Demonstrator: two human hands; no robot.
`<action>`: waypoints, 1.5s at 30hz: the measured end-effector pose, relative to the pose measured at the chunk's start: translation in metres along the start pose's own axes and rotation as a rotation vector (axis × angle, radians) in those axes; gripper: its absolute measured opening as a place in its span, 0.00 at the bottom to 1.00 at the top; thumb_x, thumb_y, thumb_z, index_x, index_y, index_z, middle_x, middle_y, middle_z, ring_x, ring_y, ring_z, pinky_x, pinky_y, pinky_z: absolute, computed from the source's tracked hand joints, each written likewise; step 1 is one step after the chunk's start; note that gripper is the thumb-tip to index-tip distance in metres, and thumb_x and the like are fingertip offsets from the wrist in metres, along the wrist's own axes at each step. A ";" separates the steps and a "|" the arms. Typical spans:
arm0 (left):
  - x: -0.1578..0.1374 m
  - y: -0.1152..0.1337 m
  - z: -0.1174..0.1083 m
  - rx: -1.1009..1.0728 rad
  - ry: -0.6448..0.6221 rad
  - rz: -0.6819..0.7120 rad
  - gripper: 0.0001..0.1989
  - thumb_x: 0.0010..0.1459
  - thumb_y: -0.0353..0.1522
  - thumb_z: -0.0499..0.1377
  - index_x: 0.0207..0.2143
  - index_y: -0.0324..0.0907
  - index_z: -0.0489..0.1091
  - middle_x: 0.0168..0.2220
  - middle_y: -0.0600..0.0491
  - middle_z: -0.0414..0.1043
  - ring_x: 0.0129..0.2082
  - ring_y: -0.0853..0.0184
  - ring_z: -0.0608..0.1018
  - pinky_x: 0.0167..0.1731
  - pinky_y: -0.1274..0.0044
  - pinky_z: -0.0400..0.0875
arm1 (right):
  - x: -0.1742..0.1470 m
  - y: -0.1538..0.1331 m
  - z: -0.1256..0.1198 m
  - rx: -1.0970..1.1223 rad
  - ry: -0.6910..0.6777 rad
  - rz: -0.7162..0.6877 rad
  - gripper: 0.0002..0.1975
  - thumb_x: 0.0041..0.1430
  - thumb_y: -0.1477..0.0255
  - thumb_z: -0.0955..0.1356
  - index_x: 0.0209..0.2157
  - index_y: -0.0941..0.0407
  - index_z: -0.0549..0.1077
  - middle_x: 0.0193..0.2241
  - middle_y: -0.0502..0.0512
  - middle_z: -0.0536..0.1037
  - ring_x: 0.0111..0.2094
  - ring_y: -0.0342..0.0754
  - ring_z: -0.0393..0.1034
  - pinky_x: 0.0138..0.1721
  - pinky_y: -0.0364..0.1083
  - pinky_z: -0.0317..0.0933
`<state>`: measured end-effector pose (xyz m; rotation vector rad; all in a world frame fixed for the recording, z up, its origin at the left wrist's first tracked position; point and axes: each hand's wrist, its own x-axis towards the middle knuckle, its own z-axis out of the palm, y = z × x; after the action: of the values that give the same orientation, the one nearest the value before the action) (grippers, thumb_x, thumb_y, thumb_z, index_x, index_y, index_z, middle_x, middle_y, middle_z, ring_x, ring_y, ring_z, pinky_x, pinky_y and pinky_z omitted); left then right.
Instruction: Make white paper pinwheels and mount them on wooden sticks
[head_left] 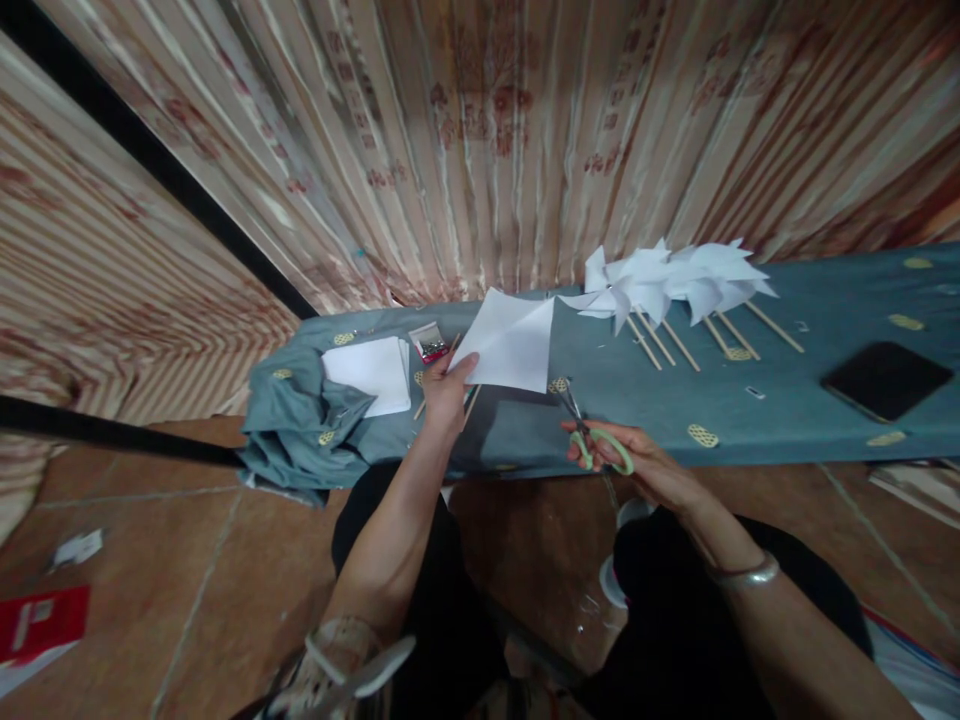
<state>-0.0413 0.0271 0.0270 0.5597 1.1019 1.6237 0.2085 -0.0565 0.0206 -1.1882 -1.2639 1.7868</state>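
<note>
My left hand (447,392) pinches one corner of a square white sheet of paper (514,345), which is held up over the bench with faint crease lines across it. To the right, my right hand (619,448) has its fingers around the green handles of a pair of scissors (581,425). The blades point up and away from me, just off the paper's lower right corner and apart from it. Left of my left hand lies a stack of white paper squares (367,372). Close by stands a small box of shiny little pieces (429,342), too small to name. Thin wooden sticks (471,405) lie partly hidden under my left hand.
Several white paper pinwheels (675,280) on wooden sticks lie in a row at the back right. A dark flat object (886,380) rests at the right of the cloth-covered bench (645,415). A patterned curtain (480,140) hangs behind. A red box (41,625) is on the floor at left.
</note>
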 end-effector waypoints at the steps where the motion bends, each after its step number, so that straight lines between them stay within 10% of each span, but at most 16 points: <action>1: -0.001 0.000 0.000 -0.005 0.001 -0.001 0.20 0.27 0.34 0.74 0.28 0.38 0.77 0.25 0.53 0.78 0.25 0.68 0.77 0.31 0.76 0.73 | 0.001 0.001 0.001 -0.031 -0.016 -0.002 0.32 0.46 0.49 0.74 0.47 0.56 0.78 0.34 0.57 0.78 0.31 0.44 0.68 0.31 0.43 0.61; 45: -0.004 -0.016 -0.002 0.072 -0.151 -0.029 0.19 0.35 0.37 0.73 0.31 0.38 0.78 0.24 0.53 0.77 0.25 0.66 0.77 0.30 0.74 0.72 | 0.006 0.001 0.008 -0.067 -0.020 0.000 0.32 0.45 0.50 0.75 0.46 0.57 0.79 0.27 0.52 0.74 0.27 0.42 0.65 0.29 0.44 0.61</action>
<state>-0.0334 0.0229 0.0124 0.6987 1.0547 1.4962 0.1983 -0.0547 0.0184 -1.2102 -1.3446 1.7726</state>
